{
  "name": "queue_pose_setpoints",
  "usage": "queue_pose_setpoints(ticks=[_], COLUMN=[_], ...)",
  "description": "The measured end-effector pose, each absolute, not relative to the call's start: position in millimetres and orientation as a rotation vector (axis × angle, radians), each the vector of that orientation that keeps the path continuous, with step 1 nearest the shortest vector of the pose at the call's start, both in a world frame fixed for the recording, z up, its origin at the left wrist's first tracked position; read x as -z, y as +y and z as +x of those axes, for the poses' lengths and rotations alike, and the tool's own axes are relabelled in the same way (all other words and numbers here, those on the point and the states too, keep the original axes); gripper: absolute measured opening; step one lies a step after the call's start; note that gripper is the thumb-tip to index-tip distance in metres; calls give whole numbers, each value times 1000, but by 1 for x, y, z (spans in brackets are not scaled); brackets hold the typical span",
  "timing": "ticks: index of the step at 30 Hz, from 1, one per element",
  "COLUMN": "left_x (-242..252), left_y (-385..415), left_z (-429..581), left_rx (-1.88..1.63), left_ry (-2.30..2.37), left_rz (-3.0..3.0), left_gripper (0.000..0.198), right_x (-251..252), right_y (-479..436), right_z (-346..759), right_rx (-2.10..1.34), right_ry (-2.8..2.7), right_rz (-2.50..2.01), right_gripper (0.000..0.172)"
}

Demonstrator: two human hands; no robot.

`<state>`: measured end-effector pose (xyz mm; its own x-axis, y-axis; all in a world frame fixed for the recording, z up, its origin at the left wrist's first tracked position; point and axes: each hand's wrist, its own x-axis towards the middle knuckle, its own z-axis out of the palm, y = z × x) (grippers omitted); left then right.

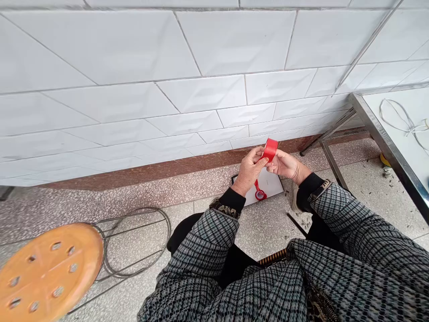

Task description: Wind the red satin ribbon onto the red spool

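Note:
My left hand (pixel 250 170) grips a wide band of glossy red ribbon (pixel 271 149) with thumb and fingers; the band looks looped or rolled. From the other side, my right hand (pixel 284 165) has its fingers curled at the ribbon's lower edge, partly hidden behind it. Below the hands, a flat white panel with a dark edge (pixel 271 187) lies on the floor. On it rests a small red ring-shaped thing (pixel 260 195), with a red strip rising from it toward my left hand. Whether that strip joins the ribbon is hidden.
An orange round stool (pixel 50 273) with a wire frame (pixel 140 241) stands at the lower left. To the right is a metal-edged table (pixel 390 143) bearing a loop of pale cord (pixel 398 118). A white tiled wall (pixel 214 94) rises in front, above the speckled floor (pixel 261 228).

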<state>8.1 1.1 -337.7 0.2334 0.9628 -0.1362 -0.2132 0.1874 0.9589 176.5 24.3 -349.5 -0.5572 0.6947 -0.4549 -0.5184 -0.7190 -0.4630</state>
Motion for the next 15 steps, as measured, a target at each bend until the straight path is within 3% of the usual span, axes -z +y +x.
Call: queue_pose_setpoints(ticks=[6,12,15], left_x=[325,322,324], left_y=[0,0,-1], left_z=[1,-10,-11], left_rx=[-913,-831,-778], left_ry=[910,884,870], left_rz=[888,870,868], left_gripper=[56,59,60], right_x=[347,349,352], right_y=[17,25,32], right_z=[173,187,197], right_rx=[-2204,-1688,-1560], right_ry=[-583,-1166,-1360], right_rz=[-958,-1066,-1088], right_gripper=[20,54,52])
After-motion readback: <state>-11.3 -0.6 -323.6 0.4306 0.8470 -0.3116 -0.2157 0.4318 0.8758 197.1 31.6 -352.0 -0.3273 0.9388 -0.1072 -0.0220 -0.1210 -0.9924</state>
